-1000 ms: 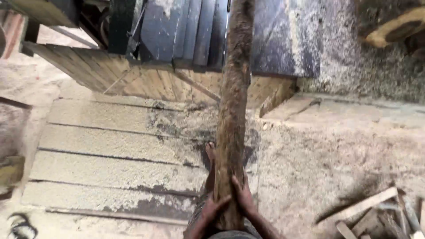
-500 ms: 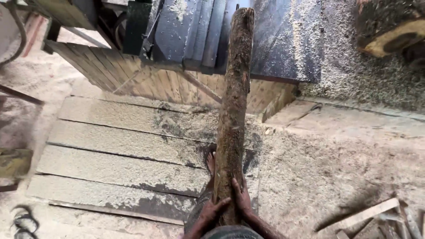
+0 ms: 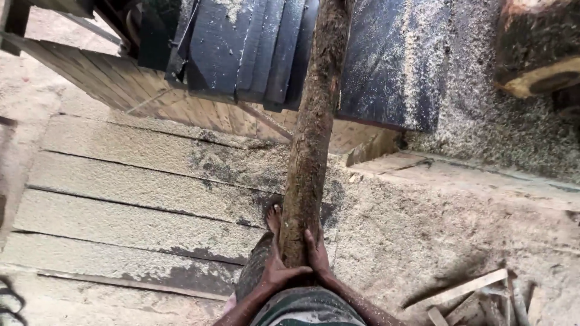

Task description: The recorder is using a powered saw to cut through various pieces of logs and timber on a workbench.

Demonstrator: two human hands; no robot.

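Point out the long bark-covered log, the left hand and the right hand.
log (image 3: 311, 139), head view, bark at mid-length.
left hand (image 3: 277, 271), head view, back of the hand.
right hand (image 3: 316, 253), head view, back of the hand.

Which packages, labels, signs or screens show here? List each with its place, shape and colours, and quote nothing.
None in view: no package, label, sign or screen.
What shows instead: a long rough brown bark-covered log, gripped at its near end by the left hand and the right hand.
Dark blue-grey metal machine panels dusted with sawdust stand at the top, pale sawdust-covered wooden floor planks lie to the left.
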